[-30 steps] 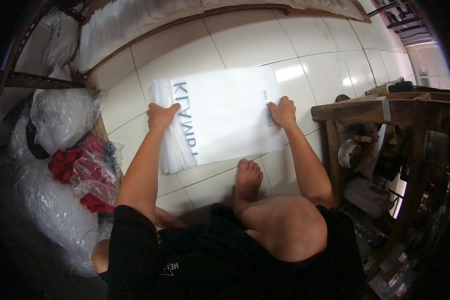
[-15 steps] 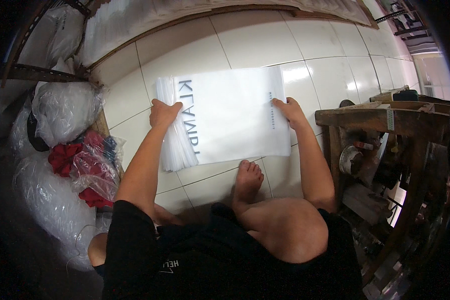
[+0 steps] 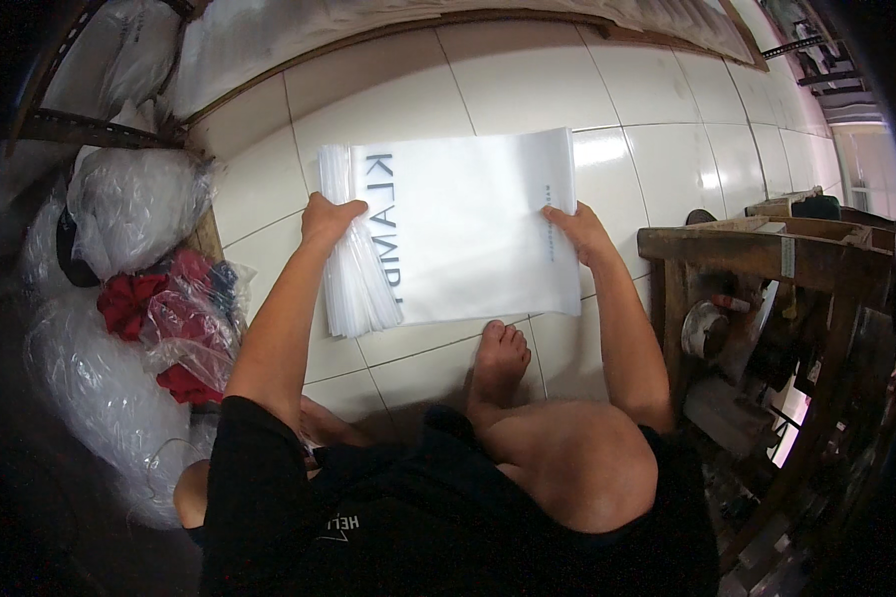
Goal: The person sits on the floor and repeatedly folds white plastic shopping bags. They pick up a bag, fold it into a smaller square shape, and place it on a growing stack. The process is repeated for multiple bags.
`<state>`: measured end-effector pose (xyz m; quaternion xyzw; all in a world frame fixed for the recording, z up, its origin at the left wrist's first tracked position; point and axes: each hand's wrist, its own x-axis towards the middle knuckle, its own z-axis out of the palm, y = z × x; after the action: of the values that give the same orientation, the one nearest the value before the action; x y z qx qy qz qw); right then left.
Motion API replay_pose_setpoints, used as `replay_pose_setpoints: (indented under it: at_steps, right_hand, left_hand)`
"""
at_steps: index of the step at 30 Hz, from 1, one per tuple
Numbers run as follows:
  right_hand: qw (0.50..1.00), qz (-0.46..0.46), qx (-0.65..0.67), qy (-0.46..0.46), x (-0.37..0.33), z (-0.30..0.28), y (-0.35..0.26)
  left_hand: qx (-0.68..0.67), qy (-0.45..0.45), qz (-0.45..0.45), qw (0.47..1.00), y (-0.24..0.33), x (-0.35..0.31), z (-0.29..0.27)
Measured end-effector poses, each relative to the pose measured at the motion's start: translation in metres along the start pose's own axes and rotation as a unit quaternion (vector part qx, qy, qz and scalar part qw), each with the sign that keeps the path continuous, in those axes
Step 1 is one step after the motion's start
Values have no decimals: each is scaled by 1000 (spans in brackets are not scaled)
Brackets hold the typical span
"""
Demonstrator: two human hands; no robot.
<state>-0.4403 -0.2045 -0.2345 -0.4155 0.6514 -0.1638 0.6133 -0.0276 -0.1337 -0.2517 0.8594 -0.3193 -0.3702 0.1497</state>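
Observation:
A stack of frosted white plastic bags (image 3: 473, 234) with dark printed lettering is held out flat between my hands, over the tiled floor. My left hand (image 3: 331, 221) grips its left side, thumb on top, where the many layered edges fan out in a thick bundle. At the opposite side my right hand (image 3: 579, 234) pinches the right edge, thumb on top beside the small print. The fingers of both hands beneath the stack are hidden. My bare foot (image 3: 501, 360) rests on the floor just below the stack's near edge.
Clear plastic sacks (image 3: 110, 408) and red cloth in clear wrap (image 3: 184, 308) lie at the left. A worn wooden bench (image 3: 757, 254) with tools and clutter under it stands at the right. Along the back runs a wood-edged platform with stacked plastic sheets (image 3: 368, 20).
The view has shifted slightly, so the surroundings sit a little farther right. My right thumb has moved slightly inward over the small print. Both hands keep their hold on the plastic bags.

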Motion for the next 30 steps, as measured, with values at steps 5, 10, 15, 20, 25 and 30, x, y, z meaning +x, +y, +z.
replay_pose_setpoints:
  at_steps: [5, 10, 15, 20, 25, 30]
  right_hand:
    - [999, 16, 8, 29, 4, 2, 6]
    - [999, -6, 44, 24, -1, 2, 9]
    - [997, -61, 29, 26, -6, 3, 8]
    - [985, -135, -3, 103, -55, 11, -11]
    - [942, -251, 124, 185, -110, 24, -24]
    - [913, -310, 115, 240, -99, 50, 4]
  left_hand:
    - [10, -2, -29, 1000, 21, -15, -2]
    - [16, 14, -21, 1000, 20, -15, -2]
    - [7, 37, 10, 999, 21, -23, -4]
    - [-120, 90, 131, 980, 52, -74, -29]
    - [-333, 237, 279, 869, 63, -122, -39]
    - [-370, 284, 323, 823, 44, -120, -4]
